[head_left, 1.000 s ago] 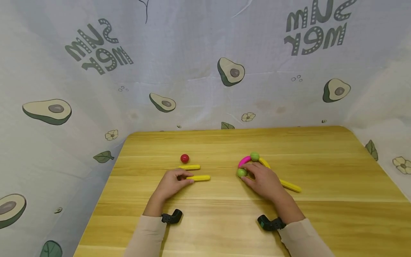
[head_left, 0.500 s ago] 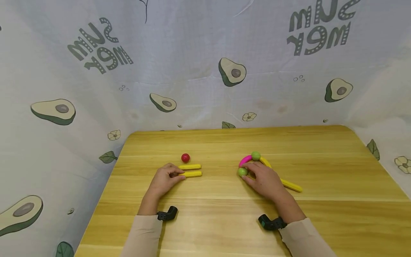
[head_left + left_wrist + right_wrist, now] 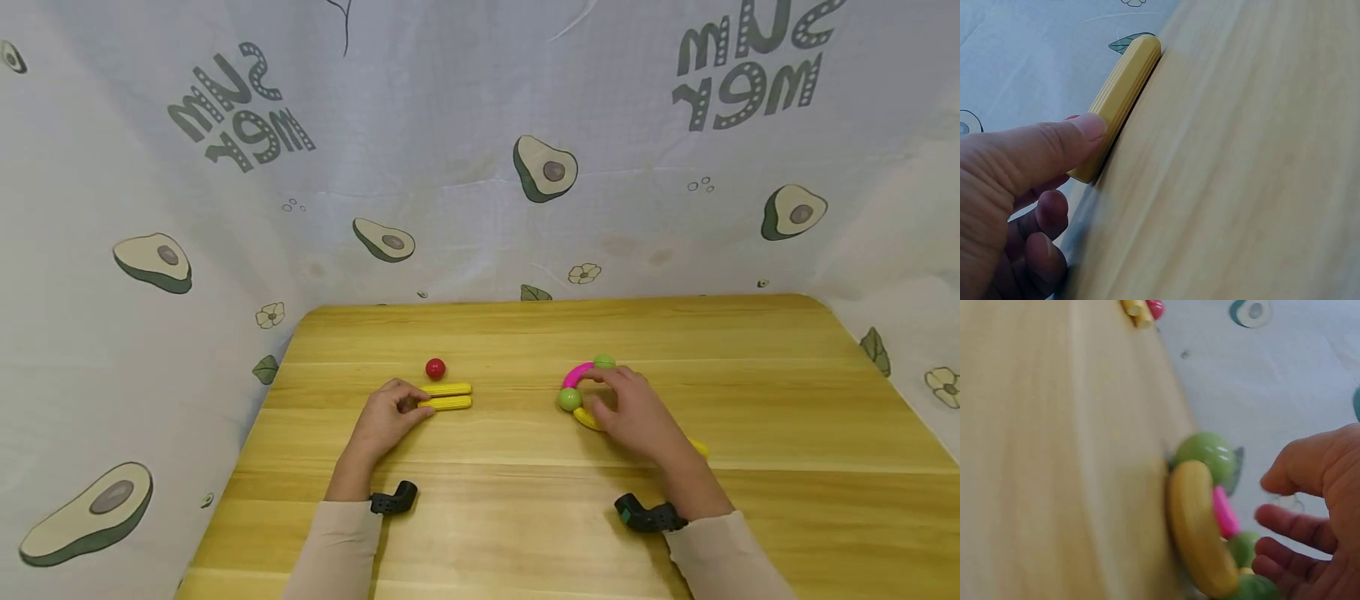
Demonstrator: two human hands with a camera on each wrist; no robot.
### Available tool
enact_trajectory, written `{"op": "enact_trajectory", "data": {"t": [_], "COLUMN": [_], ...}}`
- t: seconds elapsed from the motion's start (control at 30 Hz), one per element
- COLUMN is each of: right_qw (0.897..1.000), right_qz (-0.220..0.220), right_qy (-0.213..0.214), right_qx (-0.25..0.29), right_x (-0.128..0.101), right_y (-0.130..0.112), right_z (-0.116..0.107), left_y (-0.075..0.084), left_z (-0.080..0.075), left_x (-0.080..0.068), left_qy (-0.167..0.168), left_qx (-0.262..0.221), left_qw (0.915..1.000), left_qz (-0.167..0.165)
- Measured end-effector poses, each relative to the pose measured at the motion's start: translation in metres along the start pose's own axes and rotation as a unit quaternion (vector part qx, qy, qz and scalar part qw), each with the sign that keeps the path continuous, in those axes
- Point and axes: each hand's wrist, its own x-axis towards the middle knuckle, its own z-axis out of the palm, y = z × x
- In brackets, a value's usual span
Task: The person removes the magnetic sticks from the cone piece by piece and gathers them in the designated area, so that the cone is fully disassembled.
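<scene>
In the head view my left hand [image 3: 384, 423] pinches the near end of a ribbed yellow stick [image 3: 452, 402] with thumb and fingertips. A second yellow stick [image 3: 448, 389] lies right behind it, roughly parallel. The left wrist view shows my thumb on the ribbed stick [image 3: 1127, 84] lying on the table. My right hand [image 3: 637, 412] hovers over a ring of pieces, fingers apart and holding nothing. The ring has a green ball [image 3: 569, 400], a pink curved piece [image 3: 576, 376], another green ball [image 3: 603, 362] and a yellow curved piece [image 3: 1196, 528]. My hand hides part of the ring.
A red ball [image 3: 435, 369] sits behind the two sticks. The end of another yellow stick [image 3: 699, 447] shows beyond my right wrist. The wooden table [image 3: 510, 500] meets a hanging cloth [image 3: 450, 167] printed with avocados at its back edge.
My left hand has moved left and slid the near yellow stick back alongside the other one. The right hand has let go of the near green ball and drawn off to the right.
</scene>
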Motion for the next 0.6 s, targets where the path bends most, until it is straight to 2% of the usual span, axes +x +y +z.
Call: {"op": "enact_trajectory", "data": {"t": [0.13,0.27,0.4,0.6], "right_qw": [0.999,0.993,0.99,0.986], "right_qz": [0.015,0.028,0.032,0.046], "right_qy": [-0.049,-0.11,-0.137,-0.16], "right_qx": [-0.008,0.011,0.017,0.014], "right_x": [-0.004,-0.01,-0.014,-0.015], "right_y": [0.008,0.016,0.021,0.019], "right_z": [-0.019,-0.036,-0.044,-0.045], "left_y": [0.001,0.001,0.002,0.002], "left_z": [0.0,-0.001,-0.001,0.0], "left_x": [0.0,-0.001,-0.001,-0.002], "left_qy": [0.002,0.007,0.011,0.01], "left_qx": [-0.002,0.0,0.002,0.007], "left_qw": [1.0,1.0,0.9999,0.9999], "left_qz": [-0.005,-0.004,-0.003,-0.008]}}
